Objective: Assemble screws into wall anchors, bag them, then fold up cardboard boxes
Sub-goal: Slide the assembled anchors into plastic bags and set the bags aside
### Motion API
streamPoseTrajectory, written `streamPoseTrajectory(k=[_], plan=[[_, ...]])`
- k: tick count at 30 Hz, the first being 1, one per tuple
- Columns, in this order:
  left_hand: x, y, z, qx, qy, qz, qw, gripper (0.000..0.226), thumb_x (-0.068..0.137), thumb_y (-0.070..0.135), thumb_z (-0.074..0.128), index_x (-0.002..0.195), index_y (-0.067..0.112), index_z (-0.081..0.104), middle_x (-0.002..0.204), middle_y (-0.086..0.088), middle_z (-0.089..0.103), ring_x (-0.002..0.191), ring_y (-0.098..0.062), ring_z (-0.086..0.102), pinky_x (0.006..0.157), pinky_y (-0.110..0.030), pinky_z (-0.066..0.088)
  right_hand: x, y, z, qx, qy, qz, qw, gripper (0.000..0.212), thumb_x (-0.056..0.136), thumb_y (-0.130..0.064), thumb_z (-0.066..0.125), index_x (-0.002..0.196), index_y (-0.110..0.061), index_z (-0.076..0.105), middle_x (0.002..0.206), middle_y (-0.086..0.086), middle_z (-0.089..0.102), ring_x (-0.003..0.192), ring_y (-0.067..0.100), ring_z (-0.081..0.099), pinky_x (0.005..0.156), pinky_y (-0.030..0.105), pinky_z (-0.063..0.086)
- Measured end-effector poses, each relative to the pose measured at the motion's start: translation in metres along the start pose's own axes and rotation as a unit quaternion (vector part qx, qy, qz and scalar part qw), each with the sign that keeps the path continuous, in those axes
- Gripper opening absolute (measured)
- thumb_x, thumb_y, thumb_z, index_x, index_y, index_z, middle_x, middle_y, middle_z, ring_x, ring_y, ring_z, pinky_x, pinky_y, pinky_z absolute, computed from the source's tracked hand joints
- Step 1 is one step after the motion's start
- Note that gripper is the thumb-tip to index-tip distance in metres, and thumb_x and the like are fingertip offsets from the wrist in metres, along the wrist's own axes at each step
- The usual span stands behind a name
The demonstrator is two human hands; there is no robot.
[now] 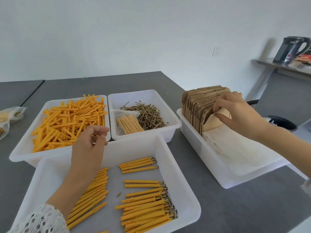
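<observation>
Left hand (pixel 90 145): hovered over the near tray (pixel 50 175), fingers loosely curled, holding nothing.
Right hand (pixel 235 113): reached into the right tray (pixel 218 172), fingers and thumb pinching a flat cardboard box (pixel 217 121) at the front of the upright stack (pixel 198 105).
Assembled anchors (pixel 148 206): lay in rows in the near tray.
Loose anchors (pixel 67 121): filled the far left tray.
Screws (pixel 149 115): piled in the middle tray beside 1 bagged bundle (pixel 128 123).

We look from head height, forward and down, close over the table (pixel 218 207) toward the wall (pixel 117 39).
</observation>
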State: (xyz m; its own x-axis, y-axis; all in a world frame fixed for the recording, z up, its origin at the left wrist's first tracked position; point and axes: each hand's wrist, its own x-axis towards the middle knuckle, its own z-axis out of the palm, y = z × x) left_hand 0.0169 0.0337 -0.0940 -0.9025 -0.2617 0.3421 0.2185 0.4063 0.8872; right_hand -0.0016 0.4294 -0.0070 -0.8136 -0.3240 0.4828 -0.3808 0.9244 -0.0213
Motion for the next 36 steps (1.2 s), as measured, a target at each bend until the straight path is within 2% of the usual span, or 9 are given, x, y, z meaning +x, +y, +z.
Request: streamPoseTrajectory(k=[3,6,11,15,17,23,28,32,36], plan=[[-0.001,0.0,0.0,0.001,-0.004,0.004,1.0,0.029,0.099,0.009,0.051,0.097,0.034,0.064,0.095,0.005,0.065,0.08,-0.001,0.06,0.063,-0.016,0.038,0.0,-0.001,0.002,-0.006,-0.002,0.011,1.0,0.015,0.083,-0.001,0.071,0.095,-0.009,0.066,0.1,0.006,0.053,0.093,0.017,0.035,0.084,0.042,0.039],[-0.001,0.001,0.0,0.002,-0.005,0.007,1.0,0.029,0.099,0.008,0.05,0.097,0.034,0.064,0.097,0.005,0.065,0.08,0.0,0.061,0.06,-0.008,0.039,-0.005,-0.006,0.007,-0.013,0.037,0.077,0.996,0.029,0.08,0.0,0.072,0.104,-0.007,0.058,0.104,0.005,0.048,0.097,0.022,0.038,0.082,0.033,0.035],[-0.002,0.002,-0.001,0.0,-0.008,0.012,1.0,0.03,0.099,0.008,0.05,0.097,0.034,0.064,0.097,0.01,0.064,0.081,0.0,0.062,0.061,-0.01,0.04,-0.027,-0.019,0.015,-0.076,0.057,0.162,0.982,0.059,0.075,-0.024,0.082,0.114,-0.002,0.043,0.109,0.018,0.042,0.096,0.034,0.039,0.084,0.043,0.038],[-0.003,0.003,0.0,0.0,-0.011,0.022,1.0,0.031,0.099,0.008,0.05,0.095,0.035,0.064,0.095,0.013,0.064,0.079,0.0,0.063,0.06,-0.004,0.04,-0.045,-0.029,0.014,-0.073,-0.091,0.203,0.972,0.076,0.071,-0.075,0.051,0.116,-0.014,0.04,0.111,0.008,0.039,0.102,0.029,0.038,0.089,0.04,0.039],[-0.004,0.004,0.001,0.001,-0.013,0.024,1.0,0.03,0.099,0.007,0.05,0.095,0.034,0.064,0.096,0.012,0.064,0.079,0.001,0.063,0.06,-0.002,0.039,-0.052,-0.03,0.014,-0.088,-0.145,0.207,0.963,0.078,0.067,-0.081,0.043,0.115,-0.021,0.037,0.113,0.004,0.038,0.103,0.027,0.038,0.09,0.039,0.041],[-0.005,0.006,0.001,0.006,-0.012,0.012,1.0,0.03,0.099,0.009,0.05,0.096,0.036,0.064,0.096,0.013,0.065,0.079,0.003,0.063,0.061,-0.014,0.038,-0.057,-0.033,0.004,0.013,-0.145,0.223,0.964,0.035,0.086,-0.053,0.06,0.101,-0.029,0.041,0.107,-0.003,0.055,0.094,0.02,0.055,0.078,0.037,0.049],[-0.006,0.008,0.001,-0.003,-0.013,0.008,1.0,0.031,0.099,0.009,0.05,0.095,0.035,0.064,0.096,0.012,0.064,0.078,0.003,0.063,0.063,-0.018,0.039,-0.059,-0.037,-0.001,0.0,-0.164,0.22,0.962,0.032,0.086,-0.049,0.064,0.101,-0.03,0.043,0.101,-0.008,0.056,0.093,0.018,0.058,0.079,0.037,0.052],[-0.008,0.009,0.0,-0.012,-0.014,0.007,1.0,0.03,0.099,0.008,0.05,0.096,0.034,0.064,0.098,0.01,0.065,0.077,0.003,0.062,0.065,-0.022,0.041,-0.06,-0.035,-0.003,0.014,-0.131,0.224,0.966,0.015,0.092,-0.035,0.059,0.082,-0.028,0.051,0.095,-0.004,0.062,0.089,0.02,0.059,0.077,0.04,0.051],[-0.008,0.012,-0.001,-0.016,-0.015,0.01,1.0,0.03,0.099,0.008,0.05,0.096,0.034,0.064,0.099,0.01,0.065,0.078,0.002,0.062,0.067,-0.024,0.042,-0.056,-0.036,-0.01,0.031,-0.104,0.235,0.966,0.022,0.097,-0.023,0.054,0.075,-0.018,0.057,0.087,0.001,0.064,0.086,0.023,0.062,0.076,0.039,0.05]])
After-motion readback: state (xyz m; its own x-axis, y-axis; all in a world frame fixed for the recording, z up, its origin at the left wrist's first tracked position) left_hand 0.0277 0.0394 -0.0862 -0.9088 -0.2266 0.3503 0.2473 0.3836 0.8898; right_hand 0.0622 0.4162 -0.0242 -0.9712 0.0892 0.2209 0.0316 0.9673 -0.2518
